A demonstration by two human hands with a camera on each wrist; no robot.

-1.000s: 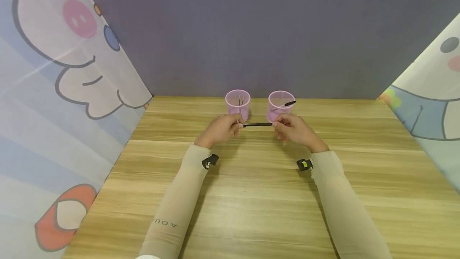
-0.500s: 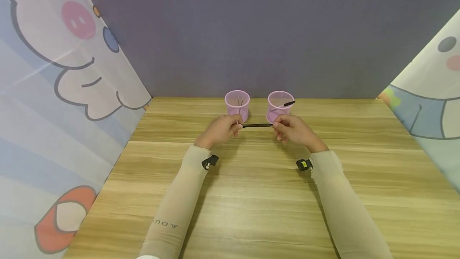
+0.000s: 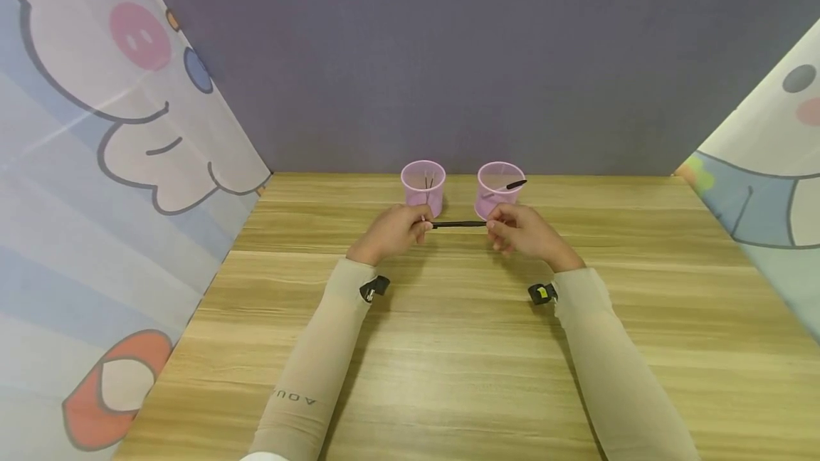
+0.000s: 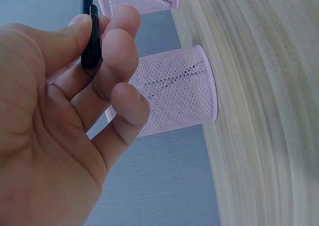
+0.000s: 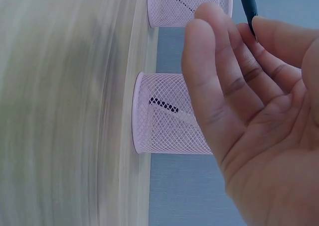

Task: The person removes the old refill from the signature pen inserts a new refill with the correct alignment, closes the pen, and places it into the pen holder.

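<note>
A slim black pen point(image 3: 460, 223) is held level between the two hands, in front of two pink mesh cups. My left hand point(image 3: 398, 228) pinches its clip end between thumb and fingers; the clip point(image 4: 93, 24) shows in the left wrist view. At the tapered tip, thumb and finger of my right hand point(image 3: 520, 230) pinch the pen, its other fingers spread loosely. Behind the left hand stands the left cup point(image 3: 423, 178) with two thin dark sticks inside. A pen with a black end point(image 3: 516, 184) leans in the right cup point(image 3: 502, 208), behind the right hand.
The cups stand upright near the back edge of a wood-grain table point(image 3: 448, 347). A grey panel point(image 3: 448, 55) rises behind them. Cartoon-printed sheets hang on the left point(image 3: 115, 183) and right point(image 3: 769, 162). Small black wrist devices sit at both cuffs.
</note>
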